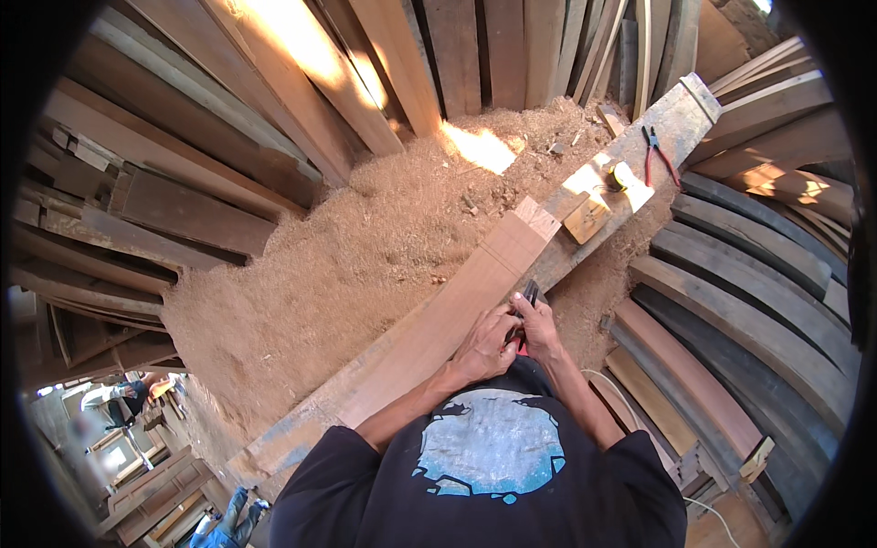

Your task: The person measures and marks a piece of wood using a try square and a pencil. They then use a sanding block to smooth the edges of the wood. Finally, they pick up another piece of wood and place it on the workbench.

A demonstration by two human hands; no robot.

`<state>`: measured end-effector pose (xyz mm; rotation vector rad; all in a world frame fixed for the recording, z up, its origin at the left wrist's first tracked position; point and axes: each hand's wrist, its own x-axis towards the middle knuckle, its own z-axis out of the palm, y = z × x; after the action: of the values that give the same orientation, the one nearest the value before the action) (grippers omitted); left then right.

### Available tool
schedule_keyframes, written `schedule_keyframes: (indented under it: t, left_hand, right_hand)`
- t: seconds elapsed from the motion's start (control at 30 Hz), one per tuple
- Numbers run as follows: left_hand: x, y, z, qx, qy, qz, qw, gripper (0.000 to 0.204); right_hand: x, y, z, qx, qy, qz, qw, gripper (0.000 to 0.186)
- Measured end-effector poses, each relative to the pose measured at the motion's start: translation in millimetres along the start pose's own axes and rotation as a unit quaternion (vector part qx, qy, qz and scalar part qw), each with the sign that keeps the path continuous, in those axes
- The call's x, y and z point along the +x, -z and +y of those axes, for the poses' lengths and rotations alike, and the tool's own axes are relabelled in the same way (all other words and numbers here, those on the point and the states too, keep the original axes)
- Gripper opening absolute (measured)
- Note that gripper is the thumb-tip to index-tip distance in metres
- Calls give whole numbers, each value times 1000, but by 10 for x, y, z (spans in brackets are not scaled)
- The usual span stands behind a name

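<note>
Low in the head view, my left hand (486, 347) and my right hand (539, 331) are close together, both gripping a dark tool (530, 294) with some red below it; its exact kind is unclear. They are over the near edge of a light reddish board (489, 274), which has lines across its upper end and lies along a long, paint-stained plank (685, 105). Further up that plank are a small wooden block (585, 222), a yellow and black round object (620, 177) and red-handled pliers (660, 157).
Sawdust (301, 283) covers the ground beyond the plank. Stacked boards (731, 265) and upright planks (502, 55) surround me. A white cord (713, 511) runs at lower right. Other people (123, 397) are at the lower left among wooden panels.
</note>
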<state>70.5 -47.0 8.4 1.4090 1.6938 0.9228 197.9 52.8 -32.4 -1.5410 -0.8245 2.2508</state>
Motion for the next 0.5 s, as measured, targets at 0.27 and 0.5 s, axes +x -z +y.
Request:
schedule_keyframes:
  t: [0.27,0.5]
  left_hand:
    - [-241,855,-892,170,287,4,943,86]
    - [-452,947,-1171,-32,341,-143,929,100]
  right_hand:
    - [72,60,192,-47,8,97,994,26]
    - [32,-340,507,-38,17,85,995,29]
